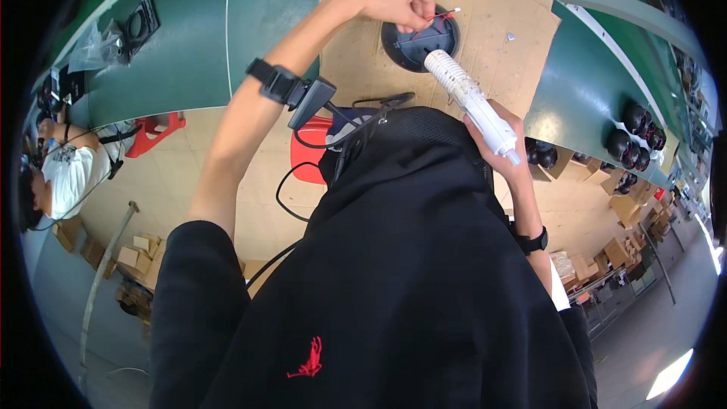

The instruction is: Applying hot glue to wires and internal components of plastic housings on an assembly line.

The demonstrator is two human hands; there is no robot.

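A worker's left hand (394, 0) pinches thin red wires (438, 17) taut above a round dark housing (419, 45) on a cardboard sheet (485, 0) protecting the green worktop (189, 45). The right hand (503, 136), fingers wrapped around a white glue gun (471, 98), angles its nozzle into the housing. Brown cartons (621, 246) crowd the floor at right.

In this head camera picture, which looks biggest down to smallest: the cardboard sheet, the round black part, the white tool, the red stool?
1. Cardboard sheet.
2. White tool and round black part look about alike, both partly hidden by hands, so I won't rank them.
3. Red stool, mostly hidden, farther away: unsure.
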